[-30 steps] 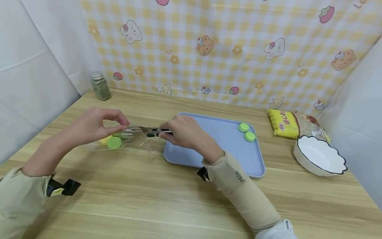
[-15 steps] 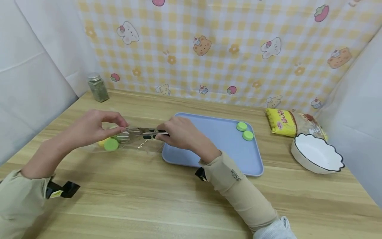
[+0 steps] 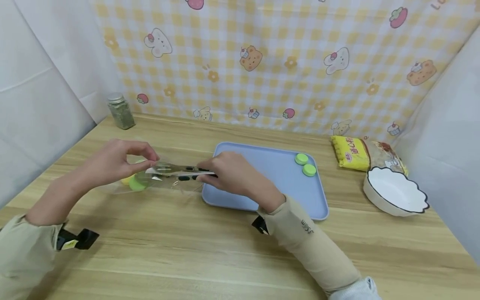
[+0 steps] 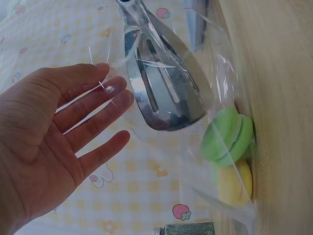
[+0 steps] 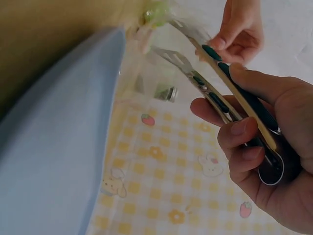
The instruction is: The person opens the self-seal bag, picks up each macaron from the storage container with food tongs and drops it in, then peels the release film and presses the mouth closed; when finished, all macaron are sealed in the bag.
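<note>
Between thumb and fingertips my left hand [image 3: 114,162] pinches the edge of a clear plastic bag [image 4: 222,73]. A green macaron [image 4: 222,137] and a yellow macaron [image 4: 234,186] lie in the bag, low against the wooden table. My right hand [image 3: 230,174] grips metal tongs [image 5: 208,93] with dark green inserts, fingers wrapped about the handle end. The slotted tong heads point left into the bag's mouth, spread apart with nothing between them. In the left wrist view one head hangs above the macarons, apart from them.
A blue tray [image 3: 258,164] stands right of the bag, bearing two green macarons [image 3: 309,170] at its far right. Beyond it are a yellow food packet [image 3: 350,154] and a white scalloped bowl [image 3: 395,191]. A jar of dried herbs [image 3: 121,112] stands at back left.
The tongs have tipped downward and a little left, their heads lower inside the bag. My left hand keeps its pinch on the bag's edge. The head view has shifted slightly.
</note>
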The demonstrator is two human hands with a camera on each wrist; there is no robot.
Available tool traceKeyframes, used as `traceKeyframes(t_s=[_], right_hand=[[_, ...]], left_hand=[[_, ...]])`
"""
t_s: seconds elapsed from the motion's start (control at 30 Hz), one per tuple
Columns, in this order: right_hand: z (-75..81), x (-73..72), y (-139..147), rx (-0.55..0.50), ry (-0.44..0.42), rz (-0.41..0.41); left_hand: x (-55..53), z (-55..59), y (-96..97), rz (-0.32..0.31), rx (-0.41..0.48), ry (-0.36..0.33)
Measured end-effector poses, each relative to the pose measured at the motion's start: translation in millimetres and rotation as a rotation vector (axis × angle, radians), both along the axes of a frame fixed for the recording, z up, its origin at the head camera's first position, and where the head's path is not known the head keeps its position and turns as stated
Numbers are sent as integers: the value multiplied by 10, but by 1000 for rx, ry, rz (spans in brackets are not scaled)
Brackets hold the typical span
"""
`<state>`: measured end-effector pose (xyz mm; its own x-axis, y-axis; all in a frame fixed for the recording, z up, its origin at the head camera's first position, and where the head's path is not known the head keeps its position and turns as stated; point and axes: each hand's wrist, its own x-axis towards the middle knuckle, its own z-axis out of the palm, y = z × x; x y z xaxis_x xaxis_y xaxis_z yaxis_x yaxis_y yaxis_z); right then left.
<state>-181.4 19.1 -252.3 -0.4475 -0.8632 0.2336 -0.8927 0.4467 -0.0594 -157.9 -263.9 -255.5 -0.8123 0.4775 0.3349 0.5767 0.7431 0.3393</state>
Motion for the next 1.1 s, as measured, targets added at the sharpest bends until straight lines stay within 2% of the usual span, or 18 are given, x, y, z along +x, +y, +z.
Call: traceKeyframes(t_s=[0.13, 0.37, 0.5, 0.6, 0.77, 0.9, 1.1], right_hand=[[-17, 30, -95, 5, 1, 16], [-70, 5, -188, 36, 23, 35], [-103, -16, -215, 59, 11, 40], [-68, -8, -189, 39, -20, 45], [26, 27, -119, 14, -50, 47], [41, 53, -148, 40, -61, 44], [51, 65, -154, 20, -77, 31]], left_hand=[[-7, 4, -10, -5, -4, 12], [-21, 13, 13, 5, -25, -10], [-24, 9, 22, -15, -27, 19], [-27, 10, 23, -27, -18, 29], [-22, 17, 23, -22, -14, 4], [-7, 8, 11, -21, -14, -13], [0, -2, -4, -26, -3, 10]])
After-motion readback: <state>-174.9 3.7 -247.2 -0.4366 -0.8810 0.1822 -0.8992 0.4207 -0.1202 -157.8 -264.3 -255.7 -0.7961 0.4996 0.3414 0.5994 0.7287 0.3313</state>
